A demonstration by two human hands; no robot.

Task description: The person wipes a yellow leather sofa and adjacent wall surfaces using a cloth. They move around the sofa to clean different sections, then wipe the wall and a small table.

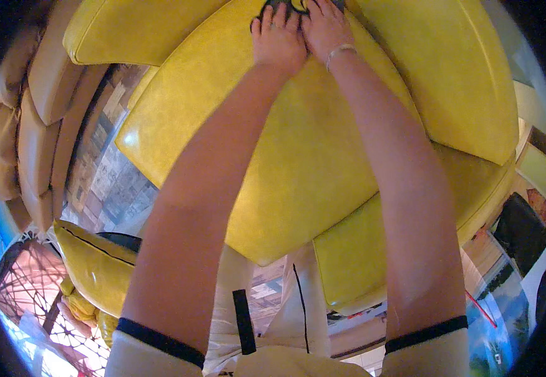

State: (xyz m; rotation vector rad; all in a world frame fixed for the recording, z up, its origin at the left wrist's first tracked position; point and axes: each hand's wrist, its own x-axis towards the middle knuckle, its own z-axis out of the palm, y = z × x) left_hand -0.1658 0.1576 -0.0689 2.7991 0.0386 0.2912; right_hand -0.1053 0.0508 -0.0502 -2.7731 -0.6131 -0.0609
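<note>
A large yellow cushion (310, 146), smooth like leather, lies tilted across the middle of the view under both my forearms. At its far end, my left hand (280, 40) rests palm down with the fingers spread over a small dark item (269, 6). Close beside it, my right hand (328, 29) also reaches to that item, a pale bracelet on its wrist. The top edge of the picture cuts the item off, and my fingers cover much of it. Whether I grip it or only press on it cannot be made out.
More yellow upholstery flanks the cushion: a padded section (452, 70) at right, another (122, 28) at upper left. A yellow seat part (353, 254) shows below. A brown sofa (42, 122) stands left across the patterned floor (112, 174). A loose yellow cushion (96, 268) sits lower left.
</note>
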